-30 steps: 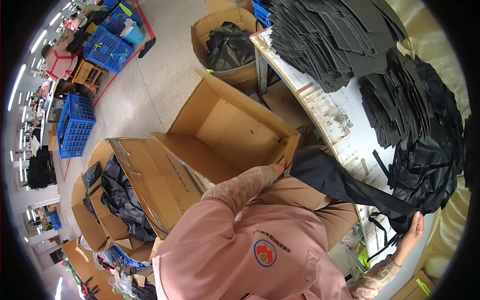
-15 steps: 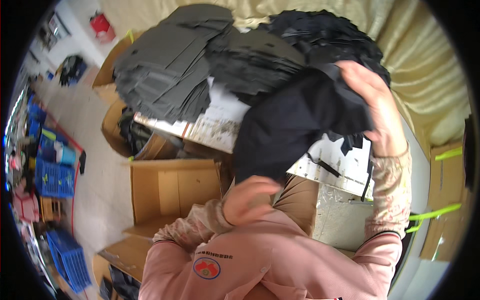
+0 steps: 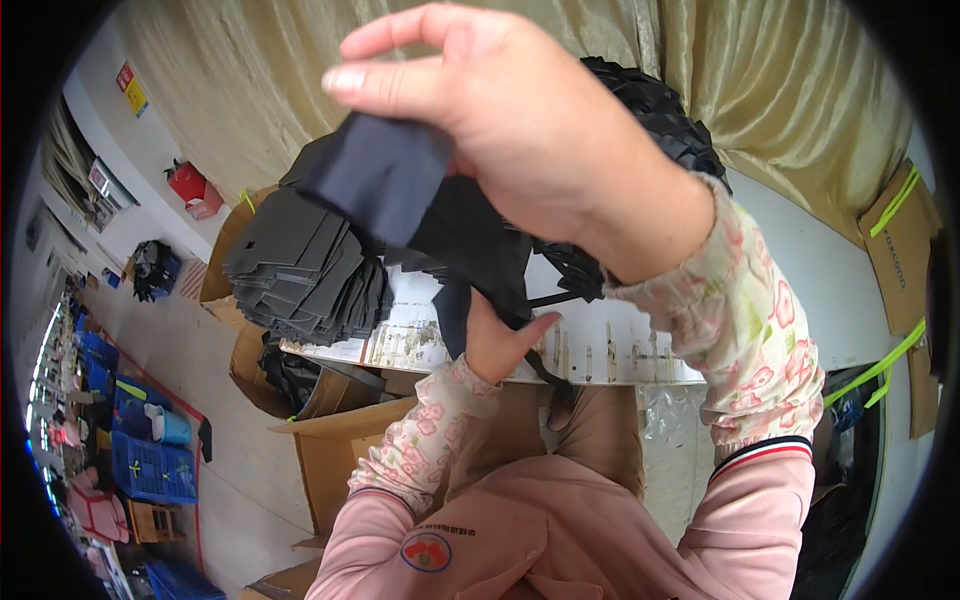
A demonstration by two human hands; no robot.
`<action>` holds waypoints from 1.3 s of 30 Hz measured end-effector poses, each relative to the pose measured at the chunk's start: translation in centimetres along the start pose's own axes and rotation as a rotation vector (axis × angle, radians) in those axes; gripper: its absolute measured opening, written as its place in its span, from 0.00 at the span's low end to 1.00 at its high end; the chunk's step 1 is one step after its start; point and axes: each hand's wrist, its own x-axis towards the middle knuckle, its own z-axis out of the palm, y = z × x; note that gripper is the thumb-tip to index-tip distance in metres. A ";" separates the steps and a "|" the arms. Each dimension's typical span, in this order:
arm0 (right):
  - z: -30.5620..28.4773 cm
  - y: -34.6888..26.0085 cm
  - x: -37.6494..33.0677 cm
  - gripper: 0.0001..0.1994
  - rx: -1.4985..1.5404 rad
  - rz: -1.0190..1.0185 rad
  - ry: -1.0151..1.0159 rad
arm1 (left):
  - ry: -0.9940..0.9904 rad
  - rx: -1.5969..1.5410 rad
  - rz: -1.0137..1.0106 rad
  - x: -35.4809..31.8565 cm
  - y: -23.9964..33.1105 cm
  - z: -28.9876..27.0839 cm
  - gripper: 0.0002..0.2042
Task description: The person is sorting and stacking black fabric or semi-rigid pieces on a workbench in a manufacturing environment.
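The right hand (image 3: 520,140) pinches a dark cloth (image 3: 385,185) high up near the camera; the left hand (image 3: 500,345) grips its hanging lower part. It looks light, limp and not slippery, best held by an edge. Beyond, a white table (image 3: 800,260) carries stacked dark pieces (image 3: 300,265); cartons (image 3: 330,450), a curtain (image 3: 300,80) and blue crates (image 3: 150,465) stand around.

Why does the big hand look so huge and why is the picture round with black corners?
In the head view, the right hand looks huge because it is very close to the fisheye lens, and its fingertips are a little soft; the table edge bends near the rim; the black ring is the lens border; light is even, without harsh glare, and the dark fabric piece shows little detail.
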 end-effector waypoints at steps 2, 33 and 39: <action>-1.3 -1.2 -0.3 0.13 -0.031 -0.027 0.001 | 0.126 0.143 -0.219 -1.1 -2.4 -0.9 0.24; -19.6 21.4 -34.2 0.42 -1.514 0.490 -0.369 | -0.740 0.645 -0.584 -1.9 -10.6 -17.9 0.13; -19.4 21.3 -33.5 0.41 -1.535 0.511 -0.401 | -0.660 0.991 -0.378 0.5 -6.1 -18.0 0.09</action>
